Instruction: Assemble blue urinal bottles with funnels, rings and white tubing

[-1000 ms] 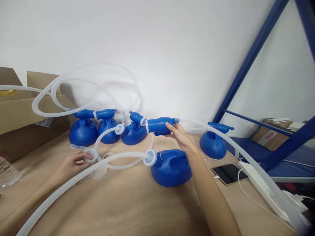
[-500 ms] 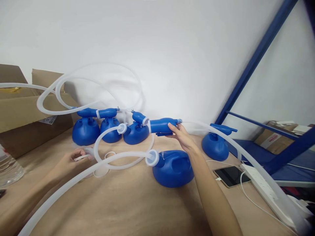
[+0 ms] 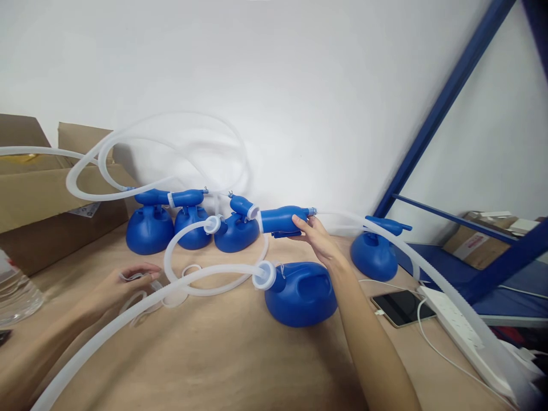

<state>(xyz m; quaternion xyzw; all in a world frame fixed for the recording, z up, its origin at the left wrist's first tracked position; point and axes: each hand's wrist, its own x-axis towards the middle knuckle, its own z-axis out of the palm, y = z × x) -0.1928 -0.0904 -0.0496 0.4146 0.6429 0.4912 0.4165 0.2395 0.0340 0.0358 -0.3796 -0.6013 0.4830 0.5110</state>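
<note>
fingers of the right hand (image 3: 317, 238) closed round a blue tubular piece (image 3: 278, 219), held level above the tabletop (image 3: 231, 359) behind the nearest blue bottle (image 3: 302, 297), while those of the left hand (image 3: 136, 281) curl narrowly on a translucent plastic piece (image 3: 132, 277), just beside the white hose (image 3: 169, 260).

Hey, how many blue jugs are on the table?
5: left jug, second jug and third jug along the back, front jug near the centre, and right jug behind the phone. More could be hidden.

No text is legible, even on the left carton label (image 3: 88, 210).
</note>
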